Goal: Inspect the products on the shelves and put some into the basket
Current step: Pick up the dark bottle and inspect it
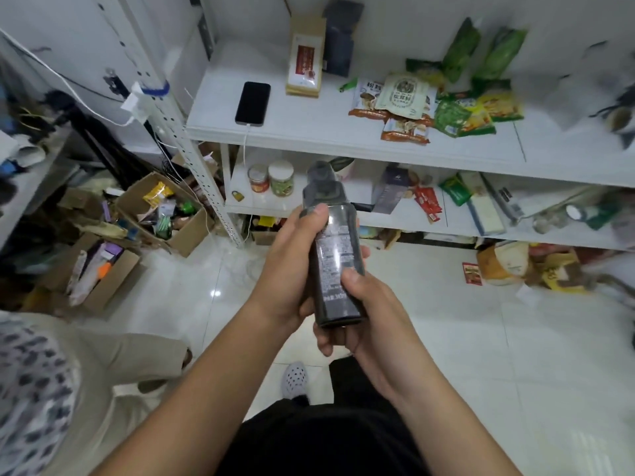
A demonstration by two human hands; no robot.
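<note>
While a dark bottle (335,259) is held upright before the white shelves (343,132), open cardboard boxes (161,214) filled with mixed packets are seen on the tiled floor (446,338) at the far left. Just right of them, at the left end of the top shelf, a black phone (252,103) is laid flat with a white cable (245,146) hanging from it over the shelf's edge. Two small jars (271,178) are set side by side on the shelf below. The bottle's upper body is gripped by the left hand (292,266), the thumb being pressed near the bottle's shoulder and the fingers curled round behind it. The lower part is gripped by the right hand (360,314), its thumb laid on the printed label and its fingers wrapped under the base. A dark cap is seen on top of the bottle. Farther right on the top shelf, a brown and white box (304,60) is stood against the wall, and snack packets (402,101) and green bags (481,53) are piled loosely. More packets and a blue and white box (484,209) are laid on the middle shelf at the right.
</note>
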